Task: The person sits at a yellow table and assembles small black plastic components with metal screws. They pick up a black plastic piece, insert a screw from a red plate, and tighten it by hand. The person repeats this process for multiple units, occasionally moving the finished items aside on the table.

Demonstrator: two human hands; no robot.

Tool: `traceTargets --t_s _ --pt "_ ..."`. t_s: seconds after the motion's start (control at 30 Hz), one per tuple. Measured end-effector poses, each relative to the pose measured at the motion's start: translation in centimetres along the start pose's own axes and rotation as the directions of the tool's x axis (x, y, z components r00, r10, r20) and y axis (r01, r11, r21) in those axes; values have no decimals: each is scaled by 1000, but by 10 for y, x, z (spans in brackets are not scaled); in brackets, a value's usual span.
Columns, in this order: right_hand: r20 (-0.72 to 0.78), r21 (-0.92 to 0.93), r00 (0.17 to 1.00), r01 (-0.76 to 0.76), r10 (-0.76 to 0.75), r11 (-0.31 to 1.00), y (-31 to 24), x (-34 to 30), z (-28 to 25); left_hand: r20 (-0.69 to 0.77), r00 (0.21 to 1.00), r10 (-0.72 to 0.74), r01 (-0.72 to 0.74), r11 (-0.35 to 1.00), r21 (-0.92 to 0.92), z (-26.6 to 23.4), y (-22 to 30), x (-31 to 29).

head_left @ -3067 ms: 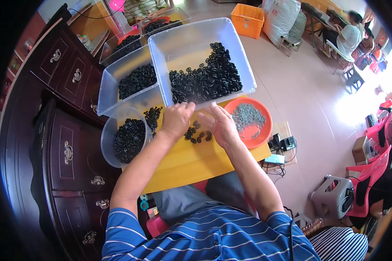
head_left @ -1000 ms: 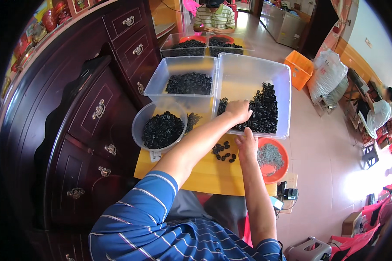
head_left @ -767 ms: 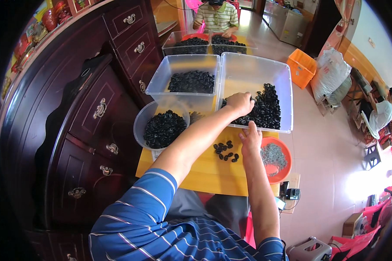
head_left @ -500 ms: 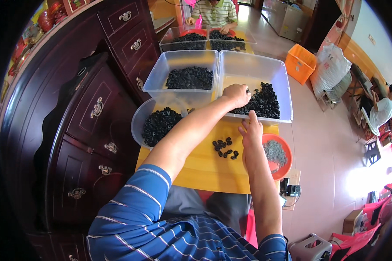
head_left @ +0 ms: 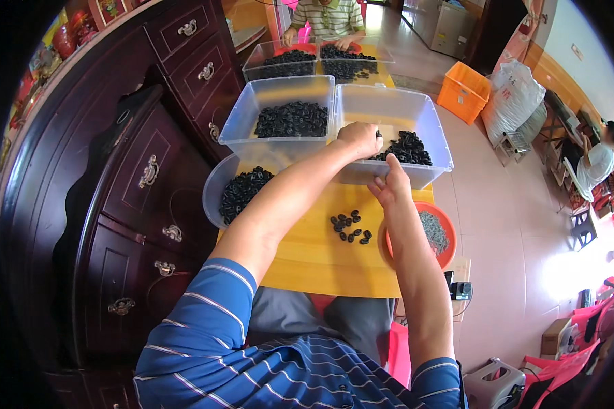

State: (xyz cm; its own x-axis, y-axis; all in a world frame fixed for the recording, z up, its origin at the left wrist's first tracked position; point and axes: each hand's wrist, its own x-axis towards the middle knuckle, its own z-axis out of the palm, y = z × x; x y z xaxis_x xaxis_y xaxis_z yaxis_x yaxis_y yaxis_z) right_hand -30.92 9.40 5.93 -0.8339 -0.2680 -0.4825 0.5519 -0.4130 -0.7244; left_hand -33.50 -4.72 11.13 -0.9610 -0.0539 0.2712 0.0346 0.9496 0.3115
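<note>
My left hand (head_left: 361,140) reaches over the front of the right-hand clear plastic bin (head_left: 438,129), its fingers closed. A small black oval piece (head_left: 378,134) shows at its fingertips. At the bin's front wall, my right hand (head_left: 393,185) has its thumb up at the rim and its fingers against the outside, so it appears to grip the bin. Black oval pieces (head_left: 408,148) are heaped inside, near the front. Several loose black pieces (head_left: 351,227) lie on the yellow table (head_left: 314,262) between my forearms.
A second clear bin (head_left: 235,129) and a round clear tub (head_left: 211,198) hold more black pieces. Beside my right forearm is an orange-red bowl (head_left: 449,253) with grey bits. Across the table, a person (head_left: 327,20) works over further bins. Dark drawers (head_left: 150,170) flank the left.
The right-hand bin's front rim has shifted away and up, showing more of its front wall. Both my hands have moved with it, slightly farther off. The heap inside looks slightly shifted.
</note>
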Motion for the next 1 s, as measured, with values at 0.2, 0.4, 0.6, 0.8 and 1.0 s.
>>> traceTargets --t_s 0.2,0.4,0.6,0.8,1.0 --pt "-85 33 996 12 -9 999 1 -7 4 31 999 -36 38 998 -54 -15 3 3" --pt "-11 70 988 152 -152 986 29 -53 0 -137 990 -39 -25 897 -442 -47 1 -4" --pt "76 -69 869 495 -490 866 90 -112 -30 22 991 -130 96 591 -801 -56 4 -85" --pt "156 -365 710 687 -687 628 146 -127 -60 83 969 -233 223 672 -706 -9 -6 -172" --pt "290 -617 571 725 -768 306 148 -122 -68 -70 965 -253 178 827 -534 38 1 -225"
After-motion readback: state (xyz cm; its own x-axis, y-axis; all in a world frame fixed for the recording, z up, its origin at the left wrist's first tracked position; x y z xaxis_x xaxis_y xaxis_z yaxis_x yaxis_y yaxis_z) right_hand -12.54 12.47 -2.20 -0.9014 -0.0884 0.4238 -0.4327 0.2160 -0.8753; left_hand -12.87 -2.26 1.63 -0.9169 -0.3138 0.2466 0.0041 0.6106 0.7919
